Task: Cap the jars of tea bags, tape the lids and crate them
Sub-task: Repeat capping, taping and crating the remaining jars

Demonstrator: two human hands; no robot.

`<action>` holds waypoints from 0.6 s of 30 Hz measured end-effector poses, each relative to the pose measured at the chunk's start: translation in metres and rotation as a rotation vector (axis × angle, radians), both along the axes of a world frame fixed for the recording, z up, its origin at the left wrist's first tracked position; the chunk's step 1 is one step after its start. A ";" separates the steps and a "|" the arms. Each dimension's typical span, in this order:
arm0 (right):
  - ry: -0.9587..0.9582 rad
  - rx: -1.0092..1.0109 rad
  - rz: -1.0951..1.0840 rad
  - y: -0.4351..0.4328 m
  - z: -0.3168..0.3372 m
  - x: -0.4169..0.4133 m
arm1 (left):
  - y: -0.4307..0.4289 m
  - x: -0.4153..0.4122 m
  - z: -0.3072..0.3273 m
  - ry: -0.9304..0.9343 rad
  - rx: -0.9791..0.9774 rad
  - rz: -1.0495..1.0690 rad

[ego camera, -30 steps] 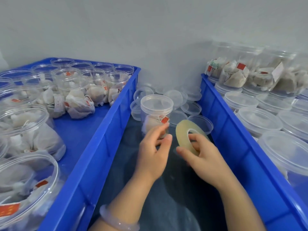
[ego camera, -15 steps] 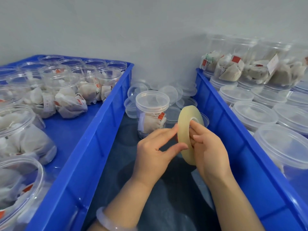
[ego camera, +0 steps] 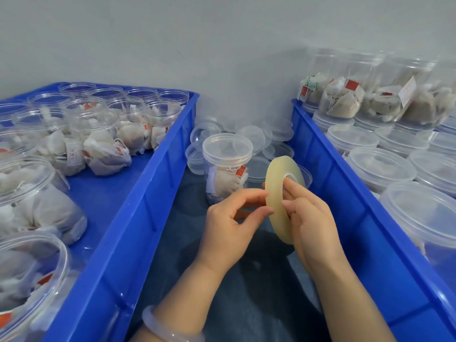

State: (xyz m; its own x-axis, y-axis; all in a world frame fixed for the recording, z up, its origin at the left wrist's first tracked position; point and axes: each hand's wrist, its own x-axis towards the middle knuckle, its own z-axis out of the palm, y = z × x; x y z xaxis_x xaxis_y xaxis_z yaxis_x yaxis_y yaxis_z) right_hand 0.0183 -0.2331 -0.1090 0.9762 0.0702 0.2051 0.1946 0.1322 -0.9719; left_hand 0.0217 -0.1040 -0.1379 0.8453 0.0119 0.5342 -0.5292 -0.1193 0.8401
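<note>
- While my right hand point(ego camera: 313, 225) holds the tape roll point(ego camera: 277, 198) on edge, its fingers curled onto the right face and across the core hole, my left hand point(ego camera: 229, 225) pinches at the roll's outer band with the tips of thumb and forefinger. The other left fingers are curled in.
- I can see no readable print on the pale, yellowish, translucent roll.
- The roll is over the dark counter point(ego camera: 246, 304), in the gap between the two crates. Its flat faces look left and right, so its axis runs across me, and its top leans away from me.
- Just behind the roll, one capped jar point(ego camera: 225, 178) of tea bags stands upright on the counter with its clear lid point(ego camera: 227, 146) on. A small red tag point(ego camera: 241, 171) shows through its wall, with writing too small to read.
- Behind that jar, loose lids point(ego camera: 251, 134) lie piled against the grey wall.
- The left crate point(ego camera: 138, 230), which is blue, holds open jars point(ego camera: 98, 124) of tea bags. Their tags are red and white, and I cannot make out the marks on them.
- The right crate point(ego camera: 350, 218), also blue, holds lidded jars point(ego camera: 380, 166), with more jars stacked on top at the far end.
- One of those stacked jars shows a white tag point(ego camera: 408, 91) with red print, which is unreadable.
- A pale bracelet point(ego camera: 170, 332) sits on my left wrist.
</note>
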 end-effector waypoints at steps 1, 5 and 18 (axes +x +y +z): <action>-0.006 0.000 0.000 -0.001 -0.001 0.000 | 0.000 0.000 0.001 0.017 0.004 -0.003; 0.023 -0.097 -0.010 -0.005 -0.008 0.000 | 0.004 0.003 0.001 0.117 -0.037 -0.049; 0.013 -0.159 -0.052 0.000 -0.004 -0.001 | 0.005 0.002 0.002 0.156 -0.003 -0.064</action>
